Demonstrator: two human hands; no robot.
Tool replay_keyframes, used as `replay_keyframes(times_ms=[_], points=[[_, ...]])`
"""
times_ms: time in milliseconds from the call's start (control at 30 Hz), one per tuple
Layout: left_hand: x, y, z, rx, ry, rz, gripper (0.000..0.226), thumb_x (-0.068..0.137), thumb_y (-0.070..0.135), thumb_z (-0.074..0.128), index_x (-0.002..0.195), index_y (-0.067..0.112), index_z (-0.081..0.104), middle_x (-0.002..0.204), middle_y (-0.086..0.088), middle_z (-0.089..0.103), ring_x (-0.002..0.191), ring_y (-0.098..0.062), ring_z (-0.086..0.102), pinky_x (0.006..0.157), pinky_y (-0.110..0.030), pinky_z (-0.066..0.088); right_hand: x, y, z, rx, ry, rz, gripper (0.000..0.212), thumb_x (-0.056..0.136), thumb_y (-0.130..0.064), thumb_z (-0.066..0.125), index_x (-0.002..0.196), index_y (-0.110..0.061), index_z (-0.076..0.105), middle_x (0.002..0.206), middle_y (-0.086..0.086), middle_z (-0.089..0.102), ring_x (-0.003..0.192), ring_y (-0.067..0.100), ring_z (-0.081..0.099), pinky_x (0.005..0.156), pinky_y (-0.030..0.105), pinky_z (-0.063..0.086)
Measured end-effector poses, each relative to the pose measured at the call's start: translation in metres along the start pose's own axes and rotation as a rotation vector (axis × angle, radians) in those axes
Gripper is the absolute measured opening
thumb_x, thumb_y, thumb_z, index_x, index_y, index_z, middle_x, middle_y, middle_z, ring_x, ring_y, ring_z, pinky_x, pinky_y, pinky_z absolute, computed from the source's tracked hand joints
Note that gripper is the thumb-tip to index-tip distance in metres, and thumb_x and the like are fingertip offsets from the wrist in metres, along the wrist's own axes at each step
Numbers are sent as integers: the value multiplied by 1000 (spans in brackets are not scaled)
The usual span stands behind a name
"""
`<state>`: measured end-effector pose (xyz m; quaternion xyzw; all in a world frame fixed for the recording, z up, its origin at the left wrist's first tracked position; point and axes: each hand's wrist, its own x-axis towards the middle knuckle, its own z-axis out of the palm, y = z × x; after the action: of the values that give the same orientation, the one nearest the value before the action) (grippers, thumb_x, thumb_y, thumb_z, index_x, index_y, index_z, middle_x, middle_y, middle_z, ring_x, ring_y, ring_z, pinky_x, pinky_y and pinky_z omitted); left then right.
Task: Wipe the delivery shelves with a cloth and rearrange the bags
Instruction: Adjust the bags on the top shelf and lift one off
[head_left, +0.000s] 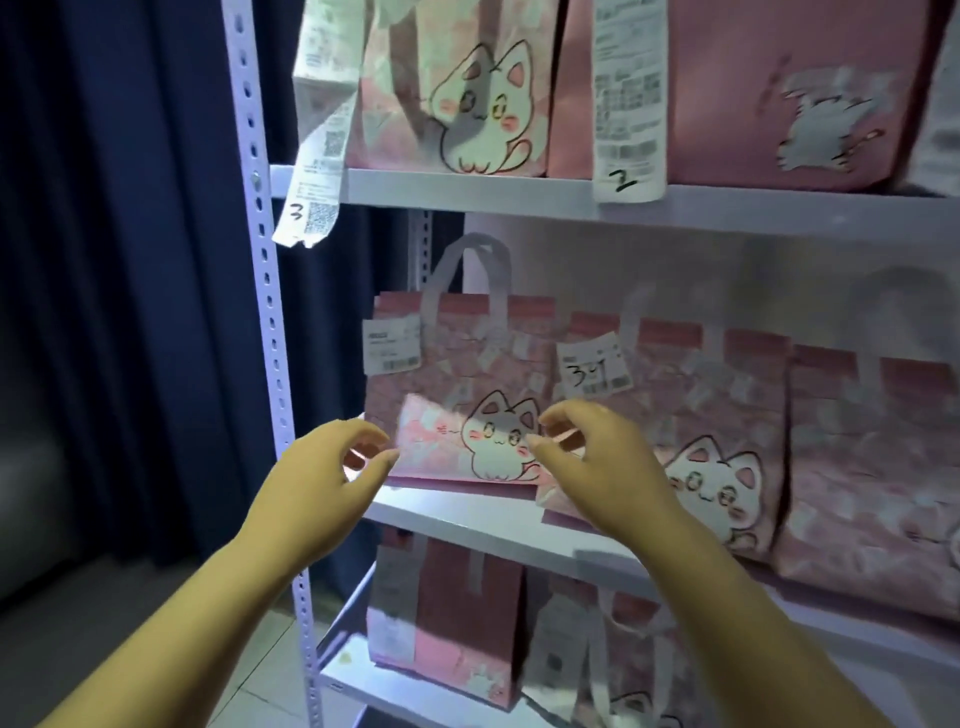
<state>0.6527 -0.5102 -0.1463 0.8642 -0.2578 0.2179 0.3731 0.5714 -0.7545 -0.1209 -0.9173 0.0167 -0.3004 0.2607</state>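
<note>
A pink cat-print bag (467, 395) with grey handles and a white label stands at the left end of the middle shelf (467, 512). My left hand (322, 478) hovers at the bag's lower left corner, its thumb and fingers loosely curved with nothing between them. At the bag's lower right edge my right hand (597, 457) is held the same way, fingertips close to the bag. I cannot tell whether either hand touches it. A second pink bag (675, 415), with a label marked by hand, stands right beside the first. No cloth is in view.
More pink bags with long receipts stand on the upper shelf (467, 189) and on the lower shelf (353, 675). Another bag (872, 467) fills the middle shelf's right side. The perforated white upright (270, 332) frames the left edge, with a dark blue curtain (130, 260) beyond it.
</note>
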Motion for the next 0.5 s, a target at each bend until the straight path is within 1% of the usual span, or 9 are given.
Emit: replay_keyframes(times_ms=[67,133,233,300,367,400,433,467,500], points=[[9,-14,8,16,17,-47,5,84,40,60,90,40,60,86,21,61,79,7,57,67,-16,45,12,7,13,-4,3,17,27,85,-42,58,106,-26,61,103,-11,59,92,8,57,79,30,49],[18,-26,18,27,35,-77,14,85,37,60,98,31,62,92,18,60,82,5,56,69,-17,43,25,13,23,-7,20,12,32,86,-41,59,113,-24,60,109,-10,58,98,9,55,84,29,46],[32,-39,29,40,59,-107,25,86,34,60,110,27,59,100,16,55,88,0,53,77,-20,40,47,19,32,-51,58,-6,39,87,-39,58,122,-22,56,119,-5,56,110,15,50,92,34,45],[42,-46,36,32,75,-122,32,86,32,61,118,26,55,104,18,50,92,0,49,80,-20,37,60,20,36,-114,78,11,44,88,-41,56,127,-22,52,120,-2,54,113,20,45,90,33,42],[52,-51,41,11,95,-113,37,86,29,62,121,24,53,106,18,46,97,-1,47,83,-21,38,72,19,38,-221,109,20,47,88,-44,54,128,-19,49,114,3,54,109,27,45,84,36,39],[57,-53,44,-1,102,-108,40,85,27,63,123,23,52,107,17,45,101,-3,47,84,-23,40,78,19,39,-268,122,27,46,88,-44,54,124,-16,51,107,6,55,102,28,47,79,36,40],[62,-56,47,-12,100,-112,42,85,27,63,125,21,50,109,16,44,104,-5,46,87,-26,42,85,17,39,-300,139,31,38,89,-44,54,112,-14,55,95,5,55,90,26,49,71,33,40],[68,-59,49,-25,92,-124,45,85,27,63,127,21,47,112,14,43,106,-6,46,89,-28,43,91,15,38,-321,140,54,29,89,-42,55,94,-13,54,81,1,51,76,21,49,61,28,37],[73,-60,52,-35,79,-140,46,85,27,63,128,21,45,115,12,44,107,-6,46,90,-30,44,97,13,36,-321,133,81,26,88,-38,56,79,-15,48,73,-1,49,67,19,47,54,26,33]])
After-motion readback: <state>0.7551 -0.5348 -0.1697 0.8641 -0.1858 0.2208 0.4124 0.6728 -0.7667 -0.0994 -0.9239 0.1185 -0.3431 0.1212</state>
